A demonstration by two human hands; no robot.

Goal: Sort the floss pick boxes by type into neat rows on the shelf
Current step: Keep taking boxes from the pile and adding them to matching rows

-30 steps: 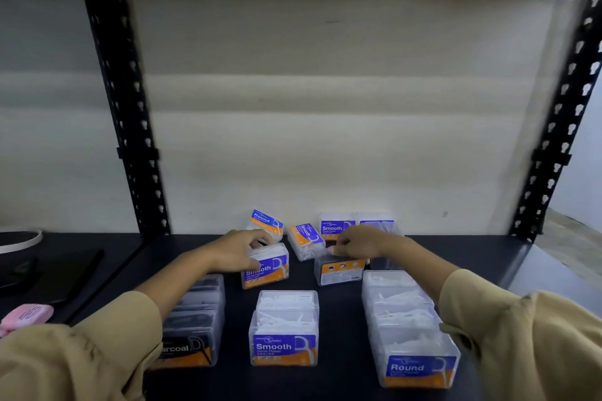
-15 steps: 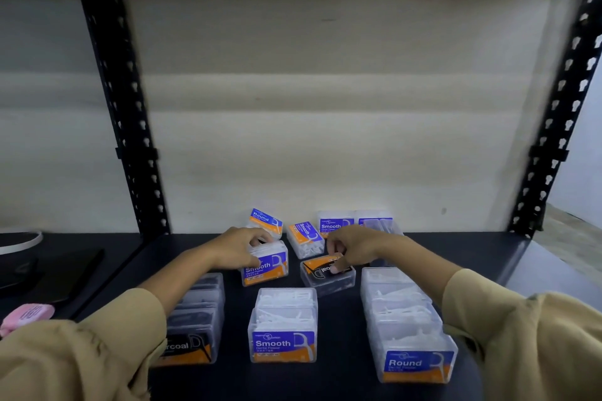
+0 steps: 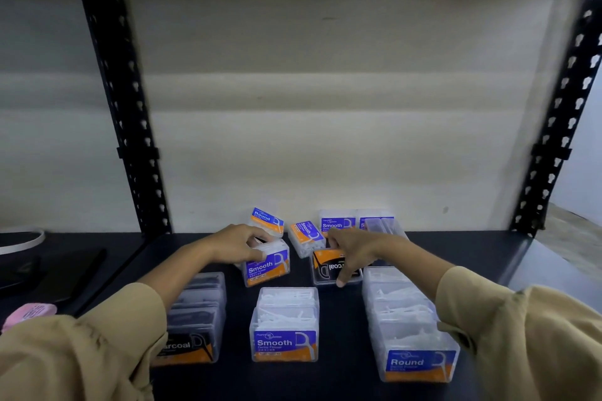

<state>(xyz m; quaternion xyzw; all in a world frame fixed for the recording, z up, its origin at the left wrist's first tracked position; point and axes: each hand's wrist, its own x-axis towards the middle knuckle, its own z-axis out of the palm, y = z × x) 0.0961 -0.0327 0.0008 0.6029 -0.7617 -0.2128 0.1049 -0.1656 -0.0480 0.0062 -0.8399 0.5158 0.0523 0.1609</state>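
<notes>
On the dark shelf (image 3: 342, 381), the left hand (image 3: 239, 246) grips the top of a loose Smooth box (image 3: 268, 267), which sits tilted behind the middle row. The right hand (image 3: 355, 247) holds a Charcoal box (image 3: 325, 265) whose label reads upside down, thumb at its near edge. Three rows run front to back: Charcoal row (image 3: 195, 319) on the left, Smooth row (image 3: 285, 325) in the middle, Round row (image 3: 410, 332) on the right. Other loose boxes (image 3: 306, 233) lie near the back wall (image 3: 325, 140).

Dim, soft blur, wide-angle edge distortion

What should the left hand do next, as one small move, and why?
Probably the left hand should set the Smooth box it grips straight behind the Smooth row; the box sits tilted, just left of that row's back end.
</notes>
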